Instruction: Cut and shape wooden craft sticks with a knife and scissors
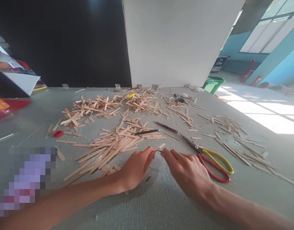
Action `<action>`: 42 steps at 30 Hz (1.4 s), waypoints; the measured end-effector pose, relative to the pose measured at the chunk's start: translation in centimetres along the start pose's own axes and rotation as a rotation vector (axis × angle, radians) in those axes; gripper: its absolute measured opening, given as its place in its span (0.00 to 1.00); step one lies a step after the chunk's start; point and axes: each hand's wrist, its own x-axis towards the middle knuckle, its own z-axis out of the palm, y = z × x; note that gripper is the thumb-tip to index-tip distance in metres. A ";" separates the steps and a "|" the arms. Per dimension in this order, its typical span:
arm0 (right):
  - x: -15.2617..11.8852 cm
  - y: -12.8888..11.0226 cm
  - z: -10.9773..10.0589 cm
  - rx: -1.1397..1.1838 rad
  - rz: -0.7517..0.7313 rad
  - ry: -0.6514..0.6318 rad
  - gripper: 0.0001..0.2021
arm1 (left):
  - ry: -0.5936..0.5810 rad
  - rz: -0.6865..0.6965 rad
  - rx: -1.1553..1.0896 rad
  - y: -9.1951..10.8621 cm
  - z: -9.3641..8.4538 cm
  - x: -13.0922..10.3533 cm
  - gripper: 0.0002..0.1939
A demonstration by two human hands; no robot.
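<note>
Near the middle of the table, my left hand (139,164) and my right hand (186,169) pinch the two ends of a small thin piece (158,150), seemingly a wooden strip. Fingertips of both hands almost meet around it. Behind my left hand lies a fanned heap of flat wooden sticks (113,145), with a black pen (147,132) across it. Scissors (199,148) with one yellow and one red handle lie open beside my right hand. A dark red pen (166,127) rests beyond the hands, its end near the scissors' tip.
More wooden sticks (97,105) are piled farther back, and thin strips (252,153) lie scattered at the right. A red ring (58,134), keys (179,98) and a pixelated purple object (29,175) rest on the table (142,210). A black-and-white panel (178,44) stands behind.
</note>
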 end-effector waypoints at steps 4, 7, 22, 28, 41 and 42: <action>0.0 -0.3 0.3 -0.063 -0.045 0.070 0.17 | 0.042 0.004 0.033 -0.3 0.3 0.1 0.21; 0.4 0.0 0.8 0.069 0.054 0.009 0.14 | 0.064 0.036 0.052 -0.3 0.2 0.2 0.21; 2.0 2.3 0.9 0.816 0.237 -0.050 0.20 | 0.042 0.041 -0.202 0.8 -1.4 0.4 0.22; 2.0 2.0 1.8 0.945 0.323 -0.069 0.18 | -0.036 -0.023 -0.355 0.8 -1.8 0.6 0.24; 0.9 1.8 2.8 0.619 0.118 0.170 0.18 | -0.088 -0.036 -0.496 0.3 -1.8 0.7 0.22; 0.8 1.8 2.8 0.569 0.089 0.183 0.18 | -0.088 -0.039 -0.492 0.3 -1.8 0.7 0.23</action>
